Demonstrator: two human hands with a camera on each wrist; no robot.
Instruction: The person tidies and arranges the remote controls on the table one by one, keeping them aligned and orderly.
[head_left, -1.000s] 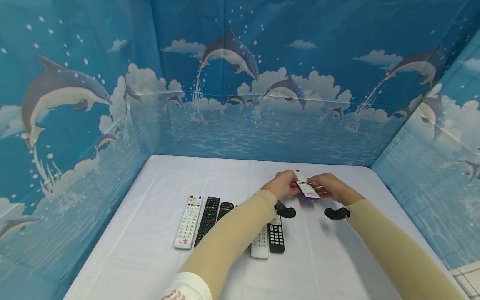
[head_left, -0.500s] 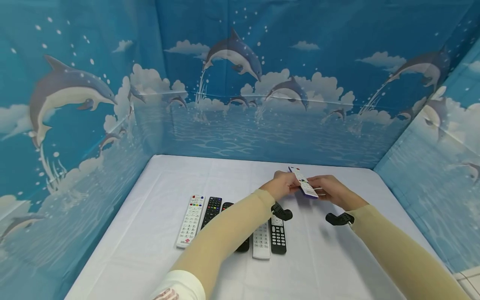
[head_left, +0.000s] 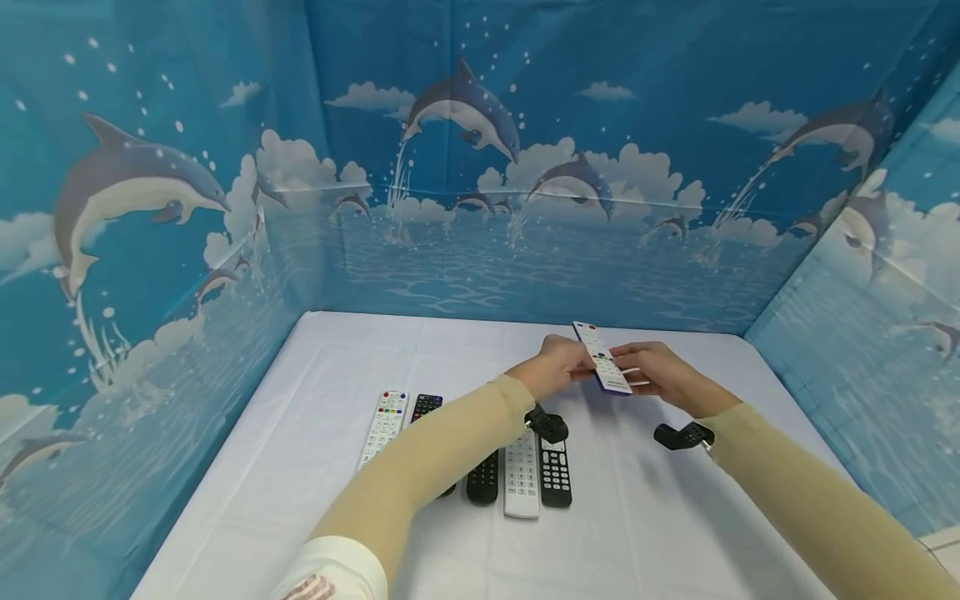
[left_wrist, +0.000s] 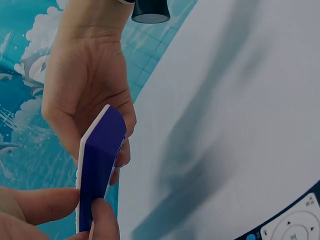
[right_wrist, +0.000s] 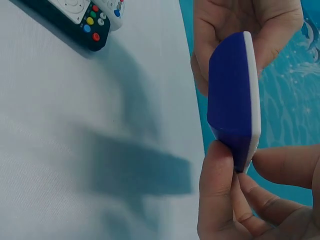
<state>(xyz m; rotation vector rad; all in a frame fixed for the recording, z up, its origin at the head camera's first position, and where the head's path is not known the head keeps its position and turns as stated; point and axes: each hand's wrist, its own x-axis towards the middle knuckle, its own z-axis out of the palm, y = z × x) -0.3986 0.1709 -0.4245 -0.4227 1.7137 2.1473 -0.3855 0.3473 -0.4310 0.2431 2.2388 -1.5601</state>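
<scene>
A white-faced remote control (head_left: 603, 360) with a blue-purple back is held above the far right part of the table. My left hand (head_left: 555, 364) pinches its left edge, fingers (left_wrist: 47, 206) on either side of it in the left wrist view. From the right, my right hand (head_left: 660, 377) grips the same remote. The right wrist view has its thumb-side finger (right_wrist: 216, 185) on the blue back (right_wrist: 230, 90) and another finger at the white rim. The buttons face up toward the head camera; both wrist views mainly show the back.
Several other remotes lie in a row on the white table (head_left: 300, 500): a white one (head_left: 384, 421), black ones (head_left: 483, 479) partly under my left sleeve, another white one (head_left: 522, 479), and a black-and-white one (head_left: 555, 479). A dolphin-print curtain (head_left: 480, 250) surrounds the table.
The held remote has risen slightly and shifted left, its far end now higher. My left hand and forearm have moved a little left; the right hand stays nearly in place.
</scene>
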